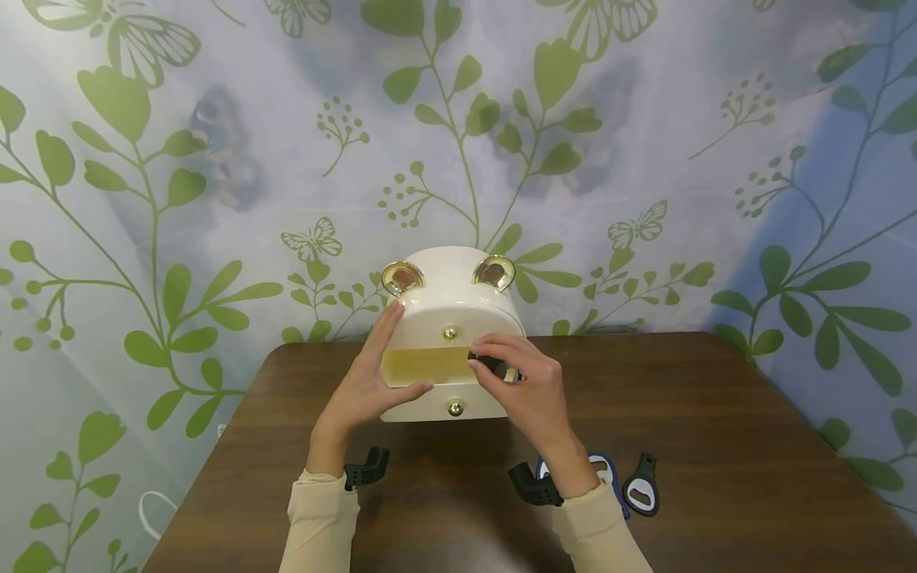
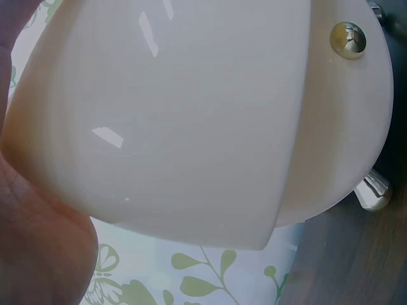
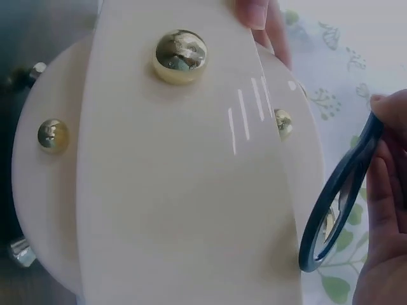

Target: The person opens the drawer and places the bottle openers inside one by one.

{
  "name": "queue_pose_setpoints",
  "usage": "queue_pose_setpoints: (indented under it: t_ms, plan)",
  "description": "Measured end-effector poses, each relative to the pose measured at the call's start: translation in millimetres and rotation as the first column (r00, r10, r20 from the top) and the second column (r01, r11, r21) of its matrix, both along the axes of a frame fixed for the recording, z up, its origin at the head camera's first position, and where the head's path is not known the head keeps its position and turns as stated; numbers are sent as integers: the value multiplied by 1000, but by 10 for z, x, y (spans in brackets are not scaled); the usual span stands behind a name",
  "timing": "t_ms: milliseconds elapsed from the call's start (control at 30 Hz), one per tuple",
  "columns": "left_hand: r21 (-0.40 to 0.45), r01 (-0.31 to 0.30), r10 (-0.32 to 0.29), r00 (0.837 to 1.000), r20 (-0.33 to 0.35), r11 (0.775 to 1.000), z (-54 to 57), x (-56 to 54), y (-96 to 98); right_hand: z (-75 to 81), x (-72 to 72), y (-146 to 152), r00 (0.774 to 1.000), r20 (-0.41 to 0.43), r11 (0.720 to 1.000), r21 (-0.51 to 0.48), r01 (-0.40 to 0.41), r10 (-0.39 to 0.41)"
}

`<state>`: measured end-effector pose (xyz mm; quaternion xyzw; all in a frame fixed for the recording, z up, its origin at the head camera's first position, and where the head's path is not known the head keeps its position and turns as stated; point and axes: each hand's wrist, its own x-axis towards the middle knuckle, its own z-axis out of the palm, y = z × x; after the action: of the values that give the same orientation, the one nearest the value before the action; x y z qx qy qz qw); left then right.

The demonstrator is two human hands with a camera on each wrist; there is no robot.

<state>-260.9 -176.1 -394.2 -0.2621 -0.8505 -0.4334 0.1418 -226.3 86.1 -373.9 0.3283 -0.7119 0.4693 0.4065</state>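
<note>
A white cabinet (image 1: 458, 278) with gold ears stands on the table, its middle drawer (image 1: 430, 366) pulled out. My left hand (image 1: 361, 390) rests at the drawer's left side, fingers spread and fairly straight, with the thumb along the front rim. The right hand (image 1: 526, 386) pinches a dark-rimmed bottle opener (image 3: 311, 241) over the right side of the drawer. Part of that opener is hidden behind the fingers in the head view. Gold knobs (image 1: 454, 407) show on the drawer fronts, and the drawer's white front (image 2: 191, 127) fills much of the left wrist view.
On the brown table (image 1: 444, 509), near the right forearm, lie a black bottle opener (image 1: 641, 487) and a blue-rimmed piece (image 1: 605, 469) partly covered by the wrist. Behind the table hangs a leaf-patterned cloth (image 1: 286, 159). A white cable (image 1: 146, 509) loops at the left.
</note>
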Motion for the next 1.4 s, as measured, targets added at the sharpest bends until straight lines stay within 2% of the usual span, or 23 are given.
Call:
queue_pose_setpoints:
  t_ms: [233, 600, 900, 1100, 1267, 1400]
  plan:
    - [2, 9, -9, 1000, -10, 1000, -3, 16, 12, 25, -6, -74, 1000, 17, 1000, -18, -17, 17]
    - [11, 23, -23, 1000, -18, 1000, 18, 21, 34, 45, -86, -147, 999, -3, 999, -35, -37, 37]
    - [1, 10, -10, 1000, -17, 1000, 16, 13, 14, 18, -118, -183, 999, 17, 998, -47, -50, 50]
    - [4, -2, 2, 1000, -1, 1000, 6, 28, -1, -67, -164, -225, 999, 35, 1000, 1, -15, 15]
    - [0, -1, 1, 1000, -14, 1000, 13, 31, 1, -110, -172, -223, 996, 72, 994, 100, 45, -53]
    - [0, 2, -2, 1000, -17, 1000, 15, 35, 6, -113, -160, -220, 992, 107, 982, 183, 48, -68]
